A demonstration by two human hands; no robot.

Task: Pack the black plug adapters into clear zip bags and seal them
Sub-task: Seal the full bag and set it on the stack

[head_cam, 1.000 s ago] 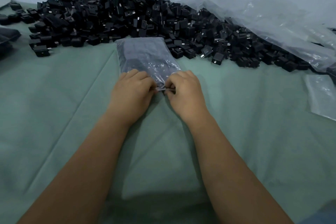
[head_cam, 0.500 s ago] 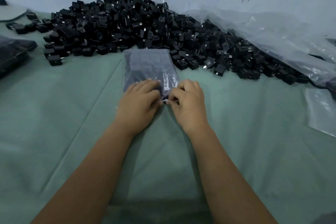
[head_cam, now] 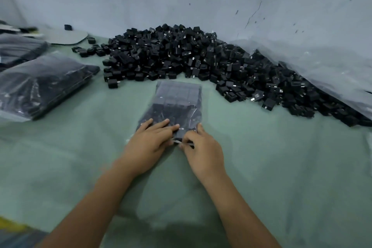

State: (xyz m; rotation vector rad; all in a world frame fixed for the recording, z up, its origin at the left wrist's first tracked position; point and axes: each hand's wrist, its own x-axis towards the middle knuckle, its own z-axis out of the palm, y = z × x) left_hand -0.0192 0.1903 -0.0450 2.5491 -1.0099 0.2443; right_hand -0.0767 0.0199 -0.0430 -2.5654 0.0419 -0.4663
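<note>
1. Clear zip bag filled w/ black plug adapters [head_cam: 177, 104] lies on green cloth [head_cam: 281, 167], long axis running away from person, mouth nearest.
2. Left hand [head_cam: 150, 143] lies flat on bag, fingers straight, pressing.
3. Right hand [head_cam: 203, 151] pinches zip strip; seal likely runs sideways.

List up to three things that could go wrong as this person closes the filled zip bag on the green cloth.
1. The left hand lies flat on the zip bag while the right hand pinches its near edge; an adapter close to that edge could keep the strip from closing fully.
2. The bag looks full, so pressing may pop a sealed part open.
3. The loose adapter pile lies just beyond the bag; pushing forward could scatter it.
</note>
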